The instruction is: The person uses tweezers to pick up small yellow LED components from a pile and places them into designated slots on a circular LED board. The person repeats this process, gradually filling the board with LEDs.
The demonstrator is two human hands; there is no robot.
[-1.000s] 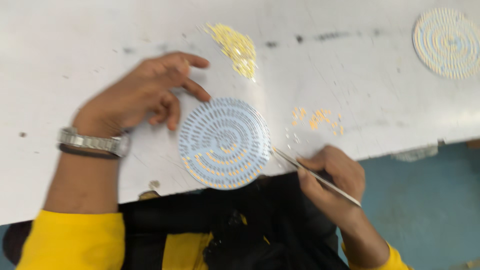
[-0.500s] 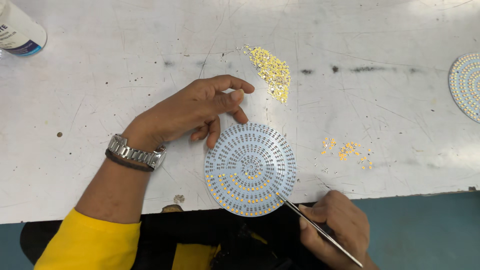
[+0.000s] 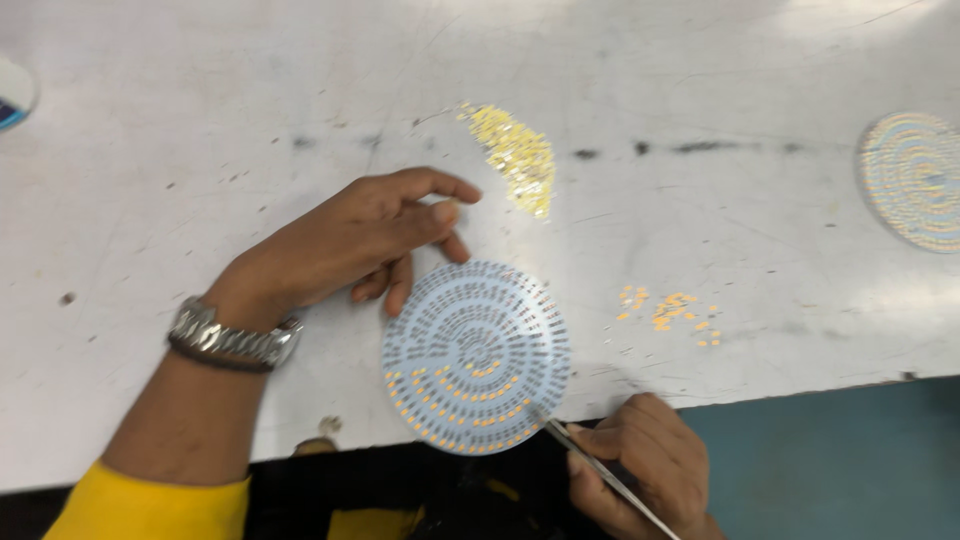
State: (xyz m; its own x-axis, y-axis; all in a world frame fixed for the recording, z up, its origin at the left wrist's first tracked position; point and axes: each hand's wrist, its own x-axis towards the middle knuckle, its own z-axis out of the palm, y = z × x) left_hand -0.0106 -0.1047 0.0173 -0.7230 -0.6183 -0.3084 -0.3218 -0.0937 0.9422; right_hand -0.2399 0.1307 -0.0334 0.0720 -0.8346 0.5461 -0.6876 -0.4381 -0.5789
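A round white circuit board (image 3: 476, 356) with rings of small parts lies at the near edge of the white table (image 3: 200, 150); its lower rows carry yellow chips. My left hand (image 3: 365, 240) rests on the table just above the board, fingers loosely curled, fingertips touching its upper left rim. A metal watch is on that wrist. My right hand (image 3: 640, 470) grips thin metal tweezers (image 3: 575, 450) whose tip meets the board's lower right edge.
A heap of loose yellow chips (image 3: 515, 155) lies beyond the board, and a smaller scatter (image 3: 670, 312) sits to its right. A second round board (image 3: 915, 180) is at the far right. A white container (image 3: 12, 95) shows at the left edge.
The view has shifted and the board sits more central now. My left hand stays by the board's top edge; the tweezers remain at its lower right rim.
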